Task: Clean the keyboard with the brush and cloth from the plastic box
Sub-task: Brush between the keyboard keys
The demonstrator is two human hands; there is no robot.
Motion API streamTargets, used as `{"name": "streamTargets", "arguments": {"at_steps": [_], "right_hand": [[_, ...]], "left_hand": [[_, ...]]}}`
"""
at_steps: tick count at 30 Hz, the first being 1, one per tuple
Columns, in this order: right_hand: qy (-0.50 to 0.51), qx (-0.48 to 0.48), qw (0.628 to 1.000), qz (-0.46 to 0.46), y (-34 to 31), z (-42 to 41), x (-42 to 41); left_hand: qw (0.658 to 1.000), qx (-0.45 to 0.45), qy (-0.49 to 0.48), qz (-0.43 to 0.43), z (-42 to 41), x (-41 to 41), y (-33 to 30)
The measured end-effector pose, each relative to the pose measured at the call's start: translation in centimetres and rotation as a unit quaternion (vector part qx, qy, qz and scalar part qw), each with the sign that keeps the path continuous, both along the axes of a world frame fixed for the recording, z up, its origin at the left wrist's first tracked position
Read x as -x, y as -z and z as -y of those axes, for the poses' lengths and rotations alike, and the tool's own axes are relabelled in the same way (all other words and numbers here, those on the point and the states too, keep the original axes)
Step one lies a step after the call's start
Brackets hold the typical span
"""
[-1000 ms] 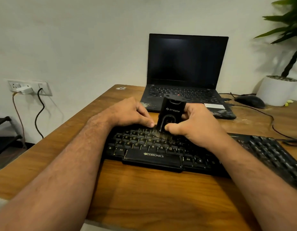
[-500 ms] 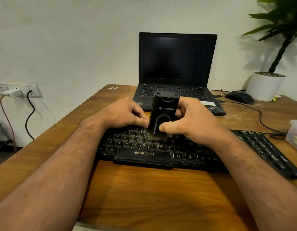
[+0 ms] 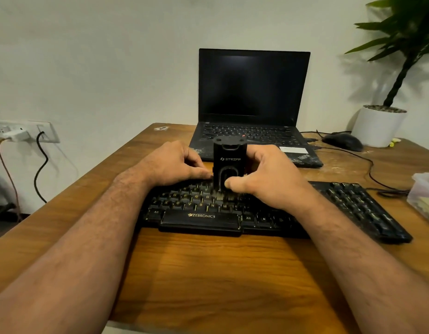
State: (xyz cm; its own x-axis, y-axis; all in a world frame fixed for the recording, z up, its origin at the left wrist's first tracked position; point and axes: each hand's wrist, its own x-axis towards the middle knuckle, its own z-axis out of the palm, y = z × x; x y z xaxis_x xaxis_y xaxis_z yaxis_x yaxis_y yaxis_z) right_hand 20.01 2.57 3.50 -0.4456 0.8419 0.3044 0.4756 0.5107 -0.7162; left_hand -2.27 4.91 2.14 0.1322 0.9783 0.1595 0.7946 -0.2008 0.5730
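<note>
A black Zebronics keyboard [image 3: 201, 216] lies across the wooden desk in front of me. A black block-shaped brush [image 3: 229, 162] stands upright on its middle keys, pale bristles splayed down among them. My right hand [image 3: 268, 177] grips the brush from the right, thumb on its front face. My left hand [image 3: 175, 165] sits on the upper key rows just left of the brush, fingers curled, fingertips at the brush's left edge. The clear plastic box [image 3: 424, 196] sits at the desk's right edge, a yellowish cloth inside.
An open black laptop [image 3: 254, 92] with a dark screen stands behind the keyboard. A black mouse [image 3: 342, 141] and its cable lie at the back right, beside a white plant pot [image 3: 377, 126]. A wall socket [image 3: 23, 133] with plugs is at the left.
Both hands and the brush have stayed on the middle keys with only small shifts. My view swung right, then back a little, bringing the plastic box into sight.
</note>
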Motion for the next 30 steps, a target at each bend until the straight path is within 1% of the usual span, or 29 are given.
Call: {"name": "streamTargets", "arguments": {"at_steps": [1,3,5,9,10,13,15,16,18,20,21,25,26,30], "right_hand": [[0.001,0.002,1.0,-0.008,-0.1,0.0,-0.2],[-0.044,0.037,0.998,-0.03,-0.3,0.3,-0.6],[-0.074,0.058,0.995,-0.027,-0.2,0.6,-0.5],[-0.008,0.049,0.998,-0.033,0.1,-0.4,0.0],[-0.007,0.054,0.998,-0.041,0.1,-0.5,0.0],[-0.079,0.09,0.991,-0.059,-0.1,0.3,-0.5],[-0.097,0.085,0.991,-0.039,-0.2,0.6,-0.5],[-0.078,0.072,0.994,-0.025,-0.1,0.5,-0.4],[-0.01,0.029,0.999,-0.011,0.1,-0.2,-0.2],[0.036,-0.001,0.999,-0.011,0.1,-0.6,0.0],[0.036,0.0,0.999,-0.015,0.1,-0.6,-0.1],[-0.036,0.052,0.998,-0.005,-0.2,0.1,-0.8],[-0.033,0.052,0.998,0.002,-0.1,0.0,-0.8],[0.053,0.007,0.999,-0.002,0.0,-0.9,-0.3]], "left_hand": [[1.0,-0.002,-0.001,-0.006,0.0,-0.1,0.0],[1.0,-0.007,0.0,-0.01,0.0,-0.2,0.0],[1.0,-0.01,0.002,-0.009,0.0,-0.2,0.0],[1.0,-0.011,-0.011,-0.013,0.1,-0.5,-0.2],[1.0,-0.011,-0.012,-0.014,0.1,-0.4,-0.2],[1.0,-0.01,-0.004,-0.01,0.1,-0.4,-0.2],[1.0,-0.012,0.0,-0.012,0.0,-0.3,-0.2],[1.0,-0.011,-0.001,-0.015,0.0,-0.4,-0.2],[1.0,-0.007,-0.01,-0.015,0.2,-0.6,-0.2],[1.0,-0.005,-0.013,-0.013,0.2,-0.7,-0.2],[1.0,-0.003,-0.015,-0.012,0.2,-0.7,-0.2],[1.0,-0.001,-0.013,-0.012,0.2,-0.7,-0.3],[1.0,-0.001,-0.014,-0.012,0.2,-0.7,-0.3],[1.0,0.005,-0.015,-0.006,0.3,-0.7,-0.3]]}}
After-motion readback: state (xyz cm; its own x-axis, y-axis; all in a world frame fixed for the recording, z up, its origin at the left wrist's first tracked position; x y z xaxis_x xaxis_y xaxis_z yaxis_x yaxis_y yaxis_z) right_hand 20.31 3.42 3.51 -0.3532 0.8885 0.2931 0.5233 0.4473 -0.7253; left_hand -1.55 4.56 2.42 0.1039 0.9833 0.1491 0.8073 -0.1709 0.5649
